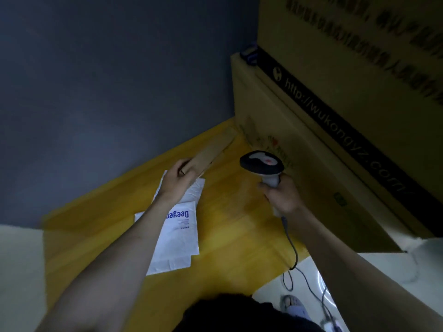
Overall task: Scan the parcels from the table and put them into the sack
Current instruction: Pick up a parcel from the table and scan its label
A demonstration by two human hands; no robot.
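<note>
A flat brown cardboard parcel [211, 149] lies along the far edge of the yellow table [230, 224]. My left hand [177, 183] grips its near end, fingers curled over it. My right hand [280, 197] holds a grey and black barcode scanner [262, 164] by the handle, head pointing toward the parcel, a red light on top. White mailer bags [177, 236], one printed with blue letters, lie on the table under my left forearm. No sack is visible.
Large cardboard boxes [335, 116] with printed text stand stacked on the right, close to the scanner. The scanner's cable [292, 250] hangs off the table's near edge to the pale floor. A dark blue wall rises behind the table.
</note>
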